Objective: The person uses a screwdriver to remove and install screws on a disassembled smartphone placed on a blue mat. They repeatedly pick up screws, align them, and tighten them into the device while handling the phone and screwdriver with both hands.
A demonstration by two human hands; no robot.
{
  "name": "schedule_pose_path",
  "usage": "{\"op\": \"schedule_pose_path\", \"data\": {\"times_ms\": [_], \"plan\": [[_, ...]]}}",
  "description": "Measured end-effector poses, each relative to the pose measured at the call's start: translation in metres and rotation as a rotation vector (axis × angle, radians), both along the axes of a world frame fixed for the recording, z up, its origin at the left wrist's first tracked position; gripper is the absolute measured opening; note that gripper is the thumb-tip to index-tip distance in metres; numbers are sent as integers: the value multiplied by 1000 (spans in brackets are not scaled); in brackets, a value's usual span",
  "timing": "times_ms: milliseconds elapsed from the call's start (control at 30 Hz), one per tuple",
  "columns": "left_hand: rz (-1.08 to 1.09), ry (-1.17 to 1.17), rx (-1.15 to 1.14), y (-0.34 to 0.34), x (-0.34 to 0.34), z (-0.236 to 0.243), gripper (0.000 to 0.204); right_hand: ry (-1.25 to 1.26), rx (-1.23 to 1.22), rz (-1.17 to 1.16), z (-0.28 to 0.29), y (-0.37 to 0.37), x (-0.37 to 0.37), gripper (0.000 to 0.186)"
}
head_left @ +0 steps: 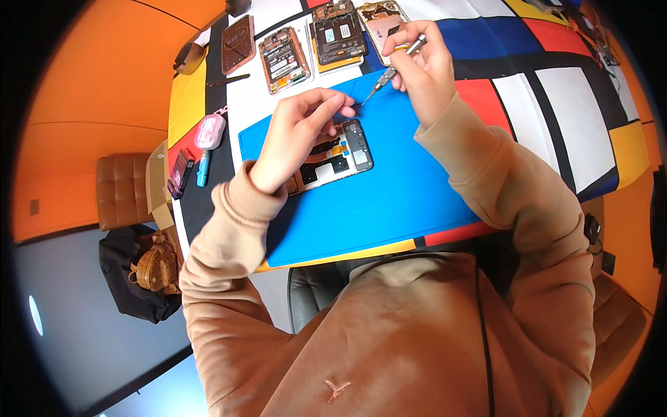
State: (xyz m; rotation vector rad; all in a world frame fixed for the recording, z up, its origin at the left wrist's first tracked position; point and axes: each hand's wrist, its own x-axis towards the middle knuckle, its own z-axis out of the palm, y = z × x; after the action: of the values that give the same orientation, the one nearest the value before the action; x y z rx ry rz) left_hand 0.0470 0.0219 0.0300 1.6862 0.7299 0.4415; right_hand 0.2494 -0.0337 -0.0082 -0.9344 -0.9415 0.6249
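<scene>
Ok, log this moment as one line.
left hand: over opened phone | right hand: holds silver screwdriver, tip near left hand | opened phone: on blue mat

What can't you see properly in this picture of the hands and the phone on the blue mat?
All in the head view:
Part of the open phone: hidden behind the left hand.
Anything tiny that the left hand may pinch: too small to tell.
The slim grey screwdriver: the right hand covers part of its handle, and its tip is too small to show its shape.
The dark thing up top: cut off by the upper edge.
</scene>
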Motion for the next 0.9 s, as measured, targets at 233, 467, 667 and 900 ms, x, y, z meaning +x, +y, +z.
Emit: {"op": "schedule_pose_path", "data": {"times_ms": [233,467,667,900], "plan": [[-34,32,-146,11,48,2,27,-91,54,-147,4,4,1,23],[-29,-16,-309,28,65,1,24,-122,-25,-274,4,19,22,26],[-109,164,64,38,72,5,21,162,-73,-381,5,33,60,32],[-231,138,706,31,86,-1,19,222,-138,-348,-4,38,66,34]]}}
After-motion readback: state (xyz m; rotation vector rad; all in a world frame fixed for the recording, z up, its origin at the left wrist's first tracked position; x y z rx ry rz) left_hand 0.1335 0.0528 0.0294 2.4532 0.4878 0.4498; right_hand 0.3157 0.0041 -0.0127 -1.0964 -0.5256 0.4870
